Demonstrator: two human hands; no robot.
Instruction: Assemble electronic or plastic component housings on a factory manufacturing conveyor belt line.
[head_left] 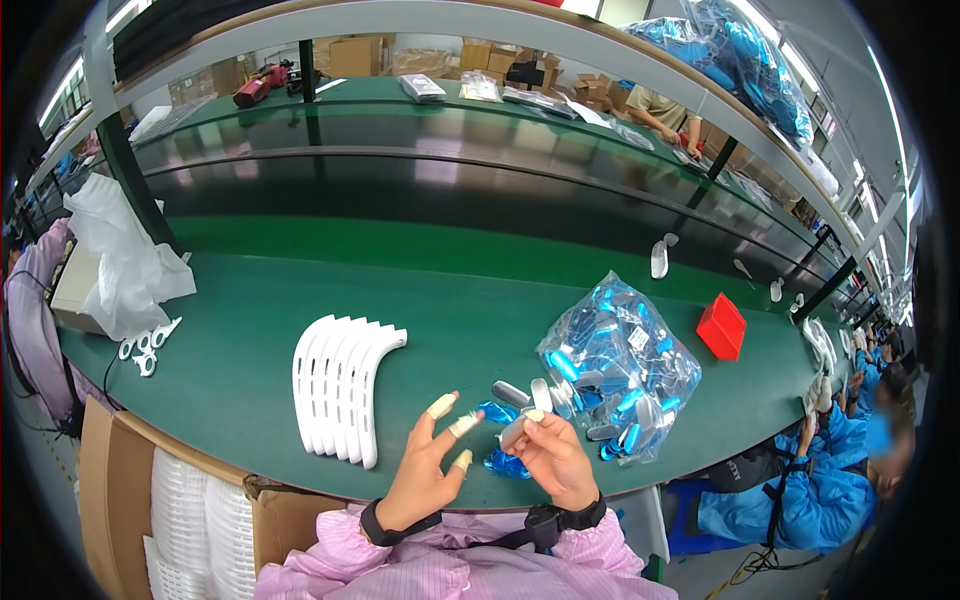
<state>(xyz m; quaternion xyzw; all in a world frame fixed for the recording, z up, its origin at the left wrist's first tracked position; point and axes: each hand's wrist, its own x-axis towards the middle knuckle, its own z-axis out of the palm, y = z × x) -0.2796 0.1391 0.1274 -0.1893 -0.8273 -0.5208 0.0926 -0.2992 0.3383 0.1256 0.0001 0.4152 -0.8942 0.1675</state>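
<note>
My right hand [556, 462] pinches a small grey oval plastic piece [512, 433] between thumb and fingers. Beside it, my left hand [425, 468] is raised with fingers spread, and nothing clear is in it. Pale finger covers sit on several fingertips of both hands. Crumpled blue film [507, 464] lies beneath the held piece, with another bit of blue film [496, 412] just beyond. More loose oval pieces [511, 393] rest near a clear plastic bag [640, 338], which is full of similar pieces with blue film. To the left, several curved white slotted plastic parts [335, 390] lie side by side.
A red bin [721, 327] stands right of the bag. White ring-shaped parts [146, 350] lie at the left by a white plastic sheet [125, 265]. An open carton [110, 490] of white parts is below left. Co-workers in blue [790, 510] sit at right.
</note>
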